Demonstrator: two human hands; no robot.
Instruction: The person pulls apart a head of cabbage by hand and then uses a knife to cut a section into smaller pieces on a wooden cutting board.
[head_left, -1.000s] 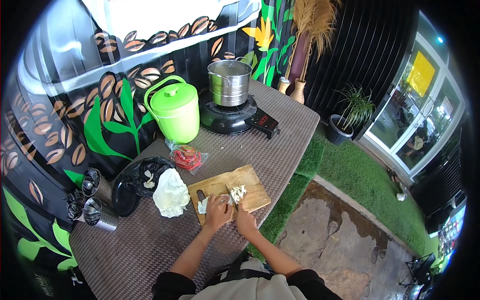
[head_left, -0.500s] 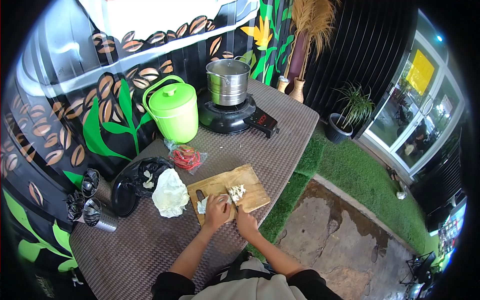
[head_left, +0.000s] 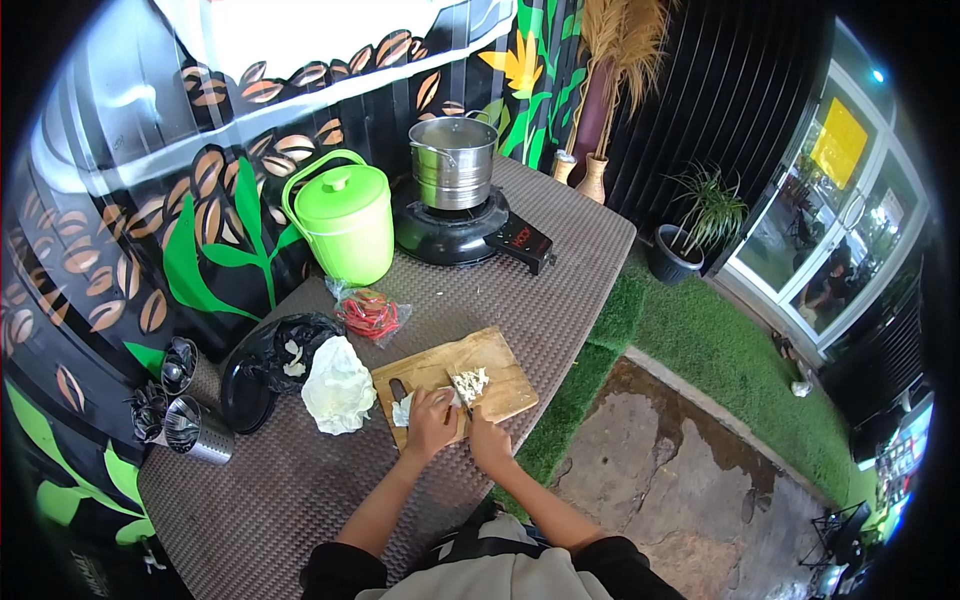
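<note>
A wooden cutting board (head_left: 507, 372) lies on the woven-top table near its front edge. On it, my left hand (head_left: 430, 420) presses down with bent fingers on a pale cabbage piece (head_left: 401, 411), mostly covered by the hand. My right hand (head_left: 490, 443) is closed around the handle of a knife (head_left: 462, 398); only part of the dark blade shows, close to the left fingertips. Just beyond the blade sits a small heap of chopped cabbage (head_left: 472, 381). Left of the board rests a large crumpled cabbage leaf (head_left: 340, 388).
Behind the board are a bag of red chillies (head_left: 371, 316), a lime-green lidded bucket (head_left: 345, 225) and a steel pot (head_left: 452, 165) on a black stove (head_left: 450, 235). At left stand a black plastic bag (head_left: 270, 355) and a metal cutlery holder (head_left: 205, 435).
Both hands stay at nearly the same place on the board, with the knife still beside the left fingers. The whole view has shifted very slightly.
</note>
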